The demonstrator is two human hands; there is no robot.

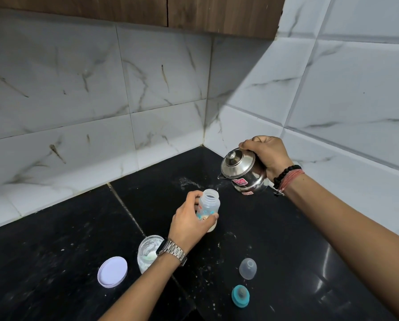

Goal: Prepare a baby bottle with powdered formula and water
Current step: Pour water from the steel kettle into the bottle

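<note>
Water goes in: my left hand [189, 222] wraps the open baby bottle [208, 208], tilted just above the black bench [286, 228], powder at its base, while my right hand [269, 155] grips the tipped steel kettle [242, 173]. I judge the bottle light, stiff plastic, best held mid-body; the polished, heavier kettle looks slippery

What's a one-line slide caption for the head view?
Left hand steadies the open baby bottle on the black counter while the right hand tilts a steel kettle toward it.
</note>
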